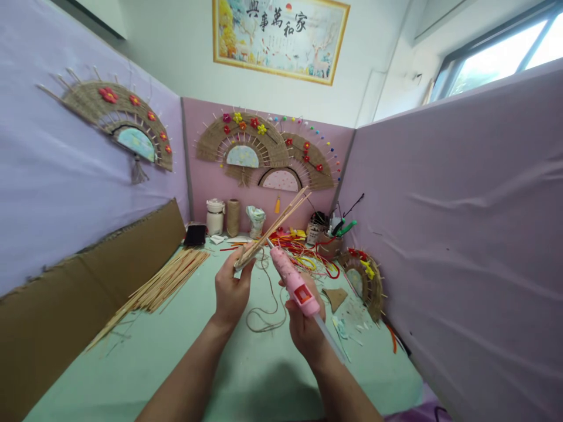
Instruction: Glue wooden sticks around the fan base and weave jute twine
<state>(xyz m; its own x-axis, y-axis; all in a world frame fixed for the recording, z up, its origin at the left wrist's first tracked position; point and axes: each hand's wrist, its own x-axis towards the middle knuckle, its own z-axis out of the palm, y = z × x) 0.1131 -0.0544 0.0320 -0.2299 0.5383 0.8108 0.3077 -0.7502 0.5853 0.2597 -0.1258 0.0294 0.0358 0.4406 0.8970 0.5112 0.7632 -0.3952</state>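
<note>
My left hand (231,290) is closed round the lower end of a small bundle of thin bamboo sticks (277,225), which fans up and to the right. My right hand (305,325) grips a pink hot glue gun (292,281). A white glue stick pokes out of the gun's back end. The gun's nozzle points at the gathered base of the sticks, right beside my left fingertips. Both hands hover above the pale green table (246,375).
A pile of loose bamboo sticks (153,290) lies on the left by a cardboard strip (88,281). A loose cord (264,305) lies under the hands. A finished woven fan (365,281) and coloured cords (308,252) sit at the right. Jars and a twine spool (233,217) stand at the back wall.
</note>
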